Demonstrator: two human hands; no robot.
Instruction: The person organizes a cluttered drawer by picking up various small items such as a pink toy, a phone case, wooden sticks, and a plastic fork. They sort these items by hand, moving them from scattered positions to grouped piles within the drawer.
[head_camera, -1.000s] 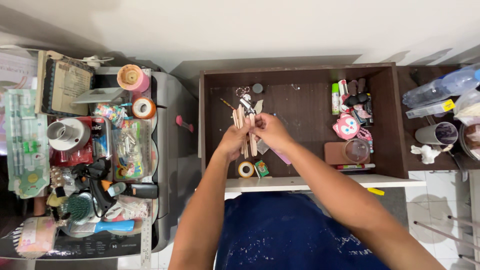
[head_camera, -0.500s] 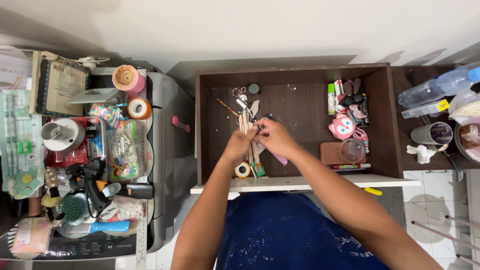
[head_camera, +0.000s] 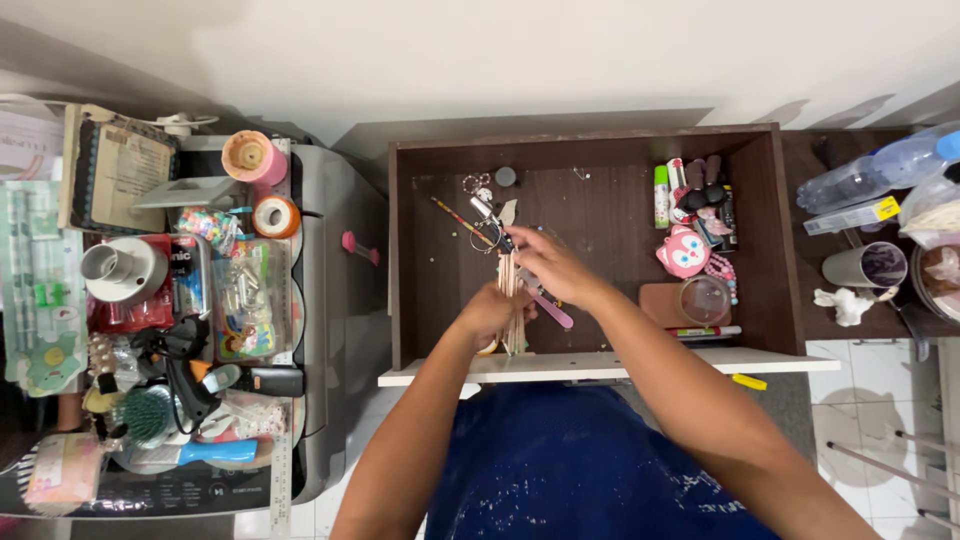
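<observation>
Over the drawer (head_camera: 420, 290), left hand (head_camera: 490, 312) grips wooden sticks (head_camera: 510, 290); right hand (head_camera: 545, 262) pinches above.

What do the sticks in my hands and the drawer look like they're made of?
The sticks, held by the left hand and touched by the right hand, look like pale, unfinished wood: flat, matte strips like craft sticks. The drawer looks like dark brown laminated board with a wood-grain look, though the front edge is white.

Pale wall (head_camera: 500, 50), open dark wooden drawer (head_camera: 415, 250), white tiled floor (head_camera: 880, 400), cluttered grey appliance top (head_camera: 340, 250).
</observation>
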